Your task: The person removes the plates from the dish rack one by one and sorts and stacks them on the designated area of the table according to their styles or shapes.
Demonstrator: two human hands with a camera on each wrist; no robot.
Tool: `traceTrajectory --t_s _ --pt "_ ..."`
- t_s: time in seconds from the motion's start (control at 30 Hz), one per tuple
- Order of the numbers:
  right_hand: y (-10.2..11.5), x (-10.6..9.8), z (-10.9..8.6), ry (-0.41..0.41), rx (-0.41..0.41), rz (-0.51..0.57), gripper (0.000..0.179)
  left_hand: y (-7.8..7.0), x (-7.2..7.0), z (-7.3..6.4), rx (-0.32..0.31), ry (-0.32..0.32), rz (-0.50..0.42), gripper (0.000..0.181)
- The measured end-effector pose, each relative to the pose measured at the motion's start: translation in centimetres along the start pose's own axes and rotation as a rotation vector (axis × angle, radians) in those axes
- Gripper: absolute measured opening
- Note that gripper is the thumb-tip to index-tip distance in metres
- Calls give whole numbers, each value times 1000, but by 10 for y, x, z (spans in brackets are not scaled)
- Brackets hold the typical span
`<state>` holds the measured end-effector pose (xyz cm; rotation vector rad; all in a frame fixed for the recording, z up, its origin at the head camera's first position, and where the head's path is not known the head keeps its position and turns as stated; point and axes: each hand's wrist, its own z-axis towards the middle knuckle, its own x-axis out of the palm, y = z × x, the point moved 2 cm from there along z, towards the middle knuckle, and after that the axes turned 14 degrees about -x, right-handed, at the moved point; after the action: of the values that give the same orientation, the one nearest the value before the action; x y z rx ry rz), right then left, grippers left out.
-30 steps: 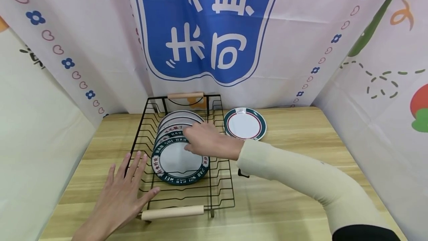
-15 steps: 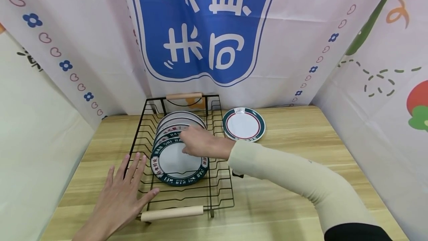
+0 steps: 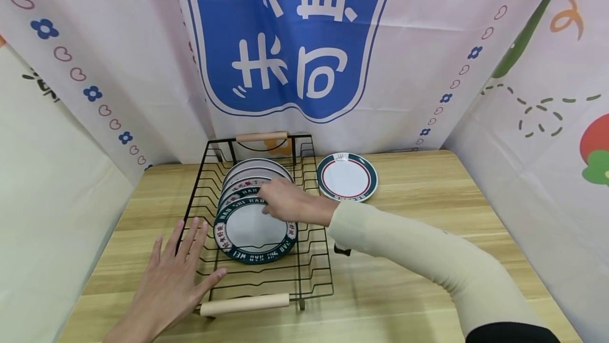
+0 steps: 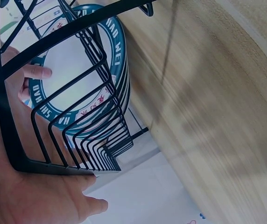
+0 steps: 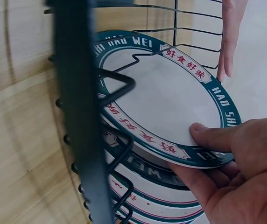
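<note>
Several plates stand in a row in a black wire dish rack [image 3: 314,263]. The front plate [image 3: 254,229] is white with a dark green rim bearing white letters and red characters. My right hand [image 3: 287,201] pinches this plate's upper right rim, thumb on its face and fingers behind, as the right wrist view shows [image 5: 250,158]. The plate leans back in the rack, its lower edge among the wires. My left hand [image 3: 173,274] has its fingers spread along the rack's left side; in the left wrist view the palm [image 4: 45,198] lies against the black frame.
Another green-rimmed plate [image 3: 347,176] lies face up on the wooden table [image 3: 418,200], right of the rack. Wooden handles are at the rack's front [image 3: 245,304] and back. Printed cloth [image 3: 409,79] hangs behind and at both sides.
The head view has shifted slightly. My right hand stays at the front plate's rim with only a slight movement; the left hand and the plates keep their places.
</note>
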<state>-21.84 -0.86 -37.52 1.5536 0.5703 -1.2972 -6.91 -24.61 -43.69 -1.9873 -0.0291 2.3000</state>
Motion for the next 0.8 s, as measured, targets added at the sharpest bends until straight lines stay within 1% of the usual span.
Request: traceTrajectory --t_s 0.23,0.33,0.53,0.73,0.8 --pt "4 -2 -10 -62 -63 2 9 0 1 0 1 -7 -1 102" --pt "8 -5 -14 -87 -77 -28 8 0 0 1 2 -7 -2 102" --pt "9 -13 -20 -120 -62 -51 9 0 1 0 -6 4 0 103" --pt "8 -26 -31 -161 -5 22 12 1 1 0 -13 24 -5 103" --pt "7 -30 -34 -178 10 31 12 1 1 0 -11 16 -10 103"
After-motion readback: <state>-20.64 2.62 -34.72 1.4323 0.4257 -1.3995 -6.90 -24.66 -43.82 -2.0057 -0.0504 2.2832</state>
